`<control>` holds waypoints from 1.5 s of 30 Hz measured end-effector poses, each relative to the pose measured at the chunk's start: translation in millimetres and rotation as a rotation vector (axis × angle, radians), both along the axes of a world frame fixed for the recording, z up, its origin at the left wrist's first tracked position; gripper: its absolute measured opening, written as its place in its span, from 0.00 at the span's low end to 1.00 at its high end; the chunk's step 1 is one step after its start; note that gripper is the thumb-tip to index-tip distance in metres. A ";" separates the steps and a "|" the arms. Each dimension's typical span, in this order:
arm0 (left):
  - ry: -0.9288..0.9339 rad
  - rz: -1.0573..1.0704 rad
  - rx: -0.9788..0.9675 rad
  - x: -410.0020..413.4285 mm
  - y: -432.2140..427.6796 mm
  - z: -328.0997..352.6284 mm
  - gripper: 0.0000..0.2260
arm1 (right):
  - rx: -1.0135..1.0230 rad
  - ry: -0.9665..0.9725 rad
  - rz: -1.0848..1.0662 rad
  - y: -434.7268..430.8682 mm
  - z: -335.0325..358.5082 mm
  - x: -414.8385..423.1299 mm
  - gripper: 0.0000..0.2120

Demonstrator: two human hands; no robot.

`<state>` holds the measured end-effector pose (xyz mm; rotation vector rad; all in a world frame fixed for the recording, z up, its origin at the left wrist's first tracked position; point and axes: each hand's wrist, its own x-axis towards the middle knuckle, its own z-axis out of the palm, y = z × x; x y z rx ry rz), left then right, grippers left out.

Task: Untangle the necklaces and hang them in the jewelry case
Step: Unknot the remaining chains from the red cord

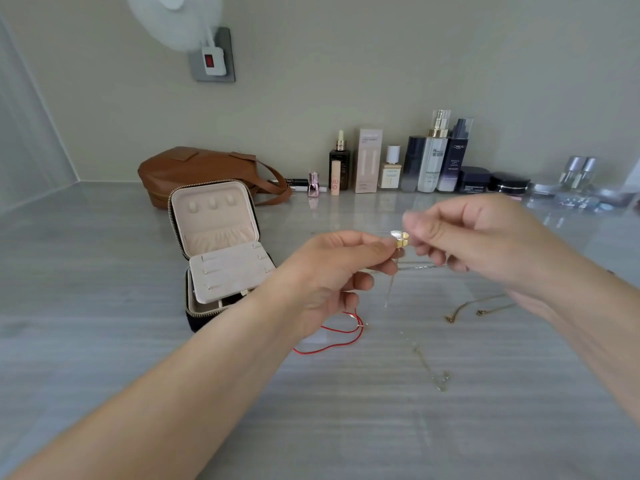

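Observation:
Above the grey table, my left hand and my right hand both pinch a necklace with a gold and white clover pendant. Its thin silver chain hangs down between them. A red cord necklace lies on the table under my left hand. Near my right forearm lies a gold chain, and a thin pale chain trails toward the front. The jewelry case stands open at the left, with a beige lining, hooks in its lid and a flap over its base.
A brown leather bag lies behind the case. Several cosmetic bottles and jars line the back wall from the middle to the right. A white fan and a wall socket are mounted above.

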<state>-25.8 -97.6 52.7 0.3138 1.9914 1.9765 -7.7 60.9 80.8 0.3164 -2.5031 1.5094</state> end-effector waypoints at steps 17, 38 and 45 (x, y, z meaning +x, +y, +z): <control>0.325 0.061 0.063 -1.0 7.8 -9.1 0.16 | 0.057 -0.013 -0.020 -14.4 16.0 3.6 0.06; 0.138 -0.220 0.085 6.1 14.4 -3.8 0.10 | -0.118 -0.176 -0.077 19.7 25.3 18.8 0.04; 0.271 -0.183 -0.038 6.0 32.8 11.4 0.18 | 0.179 -0.014 -0.018 21.7 43.6 20.2 0.06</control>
